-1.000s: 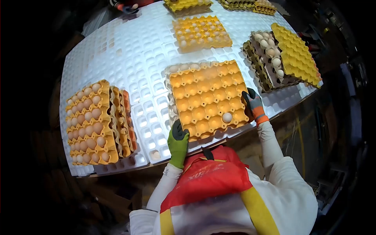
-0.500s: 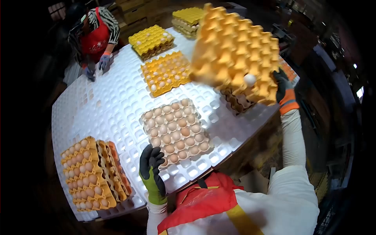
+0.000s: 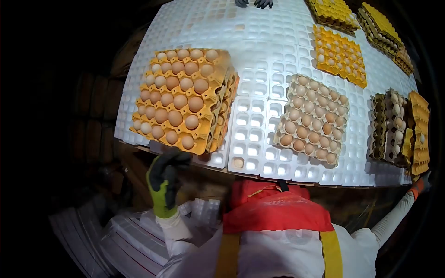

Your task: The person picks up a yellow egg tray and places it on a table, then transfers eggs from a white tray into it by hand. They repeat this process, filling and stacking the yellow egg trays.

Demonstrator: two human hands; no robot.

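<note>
My left hand (image 3: 168, 178), in a black and green glove, is at the near edge of a stack of orange egg trays (image 3: 185, 116) full of brown and pale eggs. Its fingers are bent but apart, with the tips right below the top tray's lower edge. Far to the right, my right hand (image 3: 424, 181), in a dark glove with an orange cuff, grips the near end of a yellow-orange egg tray (image 3: 419, 125), its fingers partly lost in shadow. This tray sits on the right-hand stack and has a white egg (image 3: 422, 138) on it.
A grey tray of brown eggs (image 3: 313, 123) lies mid-table on white dimpled panels (image 3: 252, 111). A yellow tray of eggs (image 3: 340, 54) and yellow-topped stacks (image 3: 333, 13) stand behind. One loose egg (image 3: 238, 163) lies near the front edge. A co-worker's gloved hands (image 3: 254, 3) show at the far edge.
My view has swung left. The yellow-orange tray has come down from the air onto the right-hand stack. My left hand has gone from beside the grey tray to the left stack.
</note>
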